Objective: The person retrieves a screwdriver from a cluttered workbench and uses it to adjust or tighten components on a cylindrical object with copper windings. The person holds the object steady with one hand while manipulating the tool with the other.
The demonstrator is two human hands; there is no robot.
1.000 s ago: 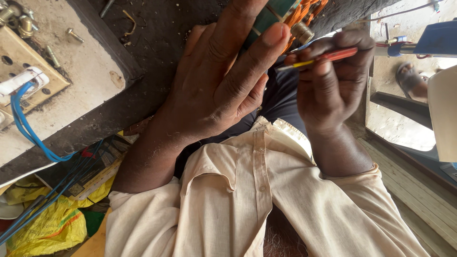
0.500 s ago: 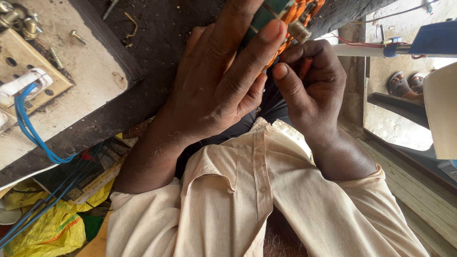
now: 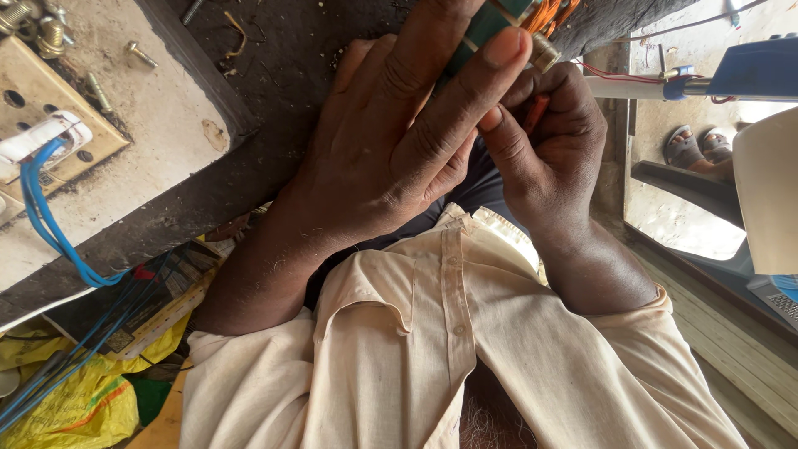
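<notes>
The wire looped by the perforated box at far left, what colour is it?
Blue wire, clearest in the head view, beside the beige perforated box.

At the upper left lies a pale slab (image 3: pixel 158 158) with a perforated beige plate (image 3: pixel 50 108) on it, loose screws (image 3: pixel 140 55) scattered near its top edge. A blue cable (image 3: pixel 51 224) loops from a white fitting (image 3: pixel 37 140) on that plate toward the lower left corner, where a yellow bag (image 3: pixel 71 407) lies crumpled. Sandalled feet (image 3: pixel 697 148) show at the right edge.
</notes>
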